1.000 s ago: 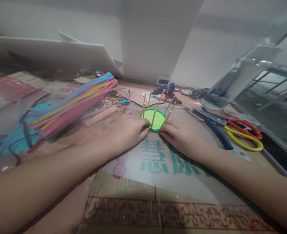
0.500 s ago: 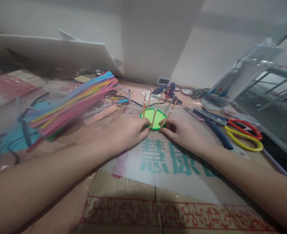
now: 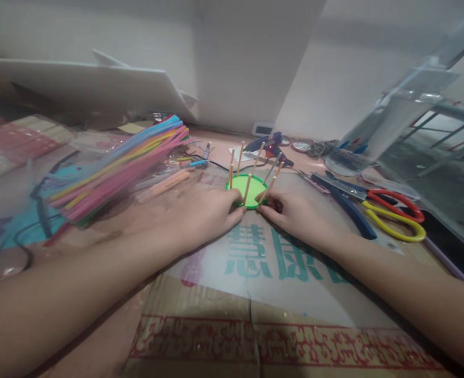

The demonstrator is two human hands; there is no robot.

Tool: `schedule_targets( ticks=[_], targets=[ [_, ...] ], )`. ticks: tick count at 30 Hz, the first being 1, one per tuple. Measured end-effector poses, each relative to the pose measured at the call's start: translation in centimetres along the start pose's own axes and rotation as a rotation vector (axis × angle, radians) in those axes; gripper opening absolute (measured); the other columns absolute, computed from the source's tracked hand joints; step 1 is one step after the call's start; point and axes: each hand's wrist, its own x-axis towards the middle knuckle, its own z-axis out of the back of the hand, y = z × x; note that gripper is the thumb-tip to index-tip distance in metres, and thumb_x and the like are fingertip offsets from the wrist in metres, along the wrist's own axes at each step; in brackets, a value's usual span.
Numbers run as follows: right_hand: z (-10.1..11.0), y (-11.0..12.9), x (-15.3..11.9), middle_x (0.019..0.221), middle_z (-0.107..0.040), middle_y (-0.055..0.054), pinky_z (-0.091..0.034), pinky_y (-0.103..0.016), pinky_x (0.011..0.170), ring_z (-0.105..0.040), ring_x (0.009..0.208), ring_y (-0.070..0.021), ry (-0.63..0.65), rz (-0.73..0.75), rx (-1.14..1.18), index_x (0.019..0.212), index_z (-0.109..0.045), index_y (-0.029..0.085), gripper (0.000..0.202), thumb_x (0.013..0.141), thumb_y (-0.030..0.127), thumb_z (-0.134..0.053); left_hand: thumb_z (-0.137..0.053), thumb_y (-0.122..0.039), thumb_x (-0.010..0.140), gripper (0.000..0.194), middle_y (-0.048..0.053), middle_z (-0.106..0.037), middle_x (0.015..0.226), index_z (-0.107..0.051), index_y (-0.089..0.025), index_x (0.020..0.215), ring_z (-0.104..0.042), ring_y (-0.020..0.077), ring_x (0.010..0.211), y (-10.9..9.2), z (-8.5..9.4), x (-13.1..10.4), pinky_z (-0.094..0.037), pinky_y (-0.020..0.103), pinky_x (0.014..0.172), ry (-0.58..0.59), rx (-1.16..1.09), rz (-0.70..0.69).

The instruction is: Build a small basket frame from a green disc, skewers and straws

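— What lies at the far left?
— A bundle of multicoloured pipe cleaners (image 3: 125, 168), with a peach-coloured stick (image 3: 166, 185) just beside it.

— And the left hand (image 3: 212, 212)?
— Its thumb and index finger are nearly closed, pinching the near-left rim of the green disc (image 3: 253, 189).

— Where is that disc?
— Between the two hands, above the printed plastic sheet (image 3: 212, 270). Wooden sticks (image 3: 247, 190) rise around its edge, some upright, others leaning.

— Anything behind it?
— A blue glue gun (image 3: 270, 147) with a small red light, lying near the wall.

— How is the right hand (image 3: 298, 215) placed?
— Thumb and index finger almost together, holding the disc's near-right rim by the foot of a leaning stick. I can't tell whether they grip that stick too.

— What's farther right?
— A clear plastic container (image 3: 348, 157), then, nearer the person, scissors with red and yellow handles (image 3: 397, 228).
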Motion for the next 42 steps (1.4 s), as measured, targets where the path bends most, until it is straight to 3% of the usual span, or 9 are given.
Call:
schedule_targets(
  ticks=[10,15,18,21,26,31,38,42],
  targets=[
    [-0.1,0.0,0.0,0.068,-0.062,0.001,-0.036,-0.026,0.056,-0.052,0.058,-0.0139,-0.012,-0.004,0.004,0.096,-0.068,0.020,0.013,0.087,0.026,-0.061,-0.051,-0.032,0.092,0.029,0.004,-0.074,0.082,-0.066,-0.021,0.115,-0.067,0.0215,0.072,0.4,0.2,-0.6,-0.044,0.032,0.063,-0.055,-0.025,0.010],
    [-0.3,-0.2,0.0,0.070,-0.063,0.001,-0.037,-0.026,0.057,-0.053,0.059,-0.0138,-0.005,0.009,0.017,0.098,-0.068,0.020,0.013,0.088,0.026,-0.061,-0.042,-0.031,0.099,0.025,0.008,-0.071,0.087,-0.063,-0.020,0.092,-0.065,0.0240,0.078,0.1,1.5,-1.2,-0.044,0.035,0.067,-0.030,0.167,-0.042],
    [-0.2,-0.2,0.0,0.070,-0.062,0.001,-0.037,-0.026,0.057,-0.053,0.060,-0.0139,0.003,0.005,0.021,0.097,-0.067,0.020,0.013,0.089,0.027,-0.060,-0.044,-0.028,0.097,0.020,0.008,-0.066,0.080,-0.059,-0.020,0.088,-0.063,0.0247,0.074,0.1,2.6,-1.2,-0.044,0.037,0.067,0.012,0.276,-0.045],
    [0.0,0.0,-0.1,0.069,-0.062,0.001,-0.037,-0.026,0.057,-0.052,0.059,-0.0139,0.006,-0.008,0.021,0.097,-0.067,0.020,0.012,0.089,0.026,-0.061,-0.038,-0.023,0.097,0.025,0.008,-0.064,0.079,-0.060,-0.020,0.087,-0.061,0.0249,0.076,0.5,3.2,-1.0,-0.044,0.039,0.072,-0.038,0.309,-0.083],
    [-0.1,0.1,-0.1,0.069,-0.061,0.001,-0.036,-0.026,0.056,-0.052,0.059,-0.0138,0.007,-0.002,0.012,0.098,-0.068,0.020,0.013,0.089,0.026,-0.061,-0.030,-0.030,0.102,0.039,0.008,-0.069,0.081,-0.065,-0.019,0.089,-0.064,0.0264,0.080,0.7,2.6,-0.9,-0.043,0.040,0.074,-0.060,0.257,-0.130],
    [-0.1,0.0,0.0,0.069,-0.062,0.001,-0.036,-0.026,0.057,-0.052,0.060,-0.0139,0.004,0.012,0.002,0.097,-0.068,0.020,0.012,0.088,0.025,-0.061,-0.047,-0.040,0.100,0.031,0.005,-0.073,0.086,-0.069,-0.021,0.089,-0.066,0.0237,0.080,0.2,1.8,-1.0,-0.041,0.034,0.066,0.034,0.122,-0.073],
    [-0.3,-0.3,0.0,0.067,-0.059,0.002,-0.033,-0.026,0.056,-0.049,0.058,-0.0132,-0.009,0.018,0.019,0.099,-0.069,0.020,0.015,0.088,0.025,-0.060,-0.050,-0.034,0.099,0.027,0.005,-0.077,0.100,-0.072,-0.023,0.111,-0.069,0.0216,0.084,1.1,0.1,-0.5,-0.045,0.032,0.070,-0.039,0.001,-0.092],
    [-0.3,-0.2,0.0,0.068,-0.059,0.002,-0.033,-0.026,0.057,-0.049,0.059,-0.0134,-0.001,0.012,0.028,0.099,-0.069,0.019,0.015,0.087,0.023,-0.061,-0.055,-0.033,0.095,0.024,0.003,-0.077,0.094,-0.074,-0.024,0.108,-0.069,0.0189,0.078,1.2,-0.1,-0.1,-0.044,0.029,0.066,-0.046,-0.108,-0.070]
  ],
)
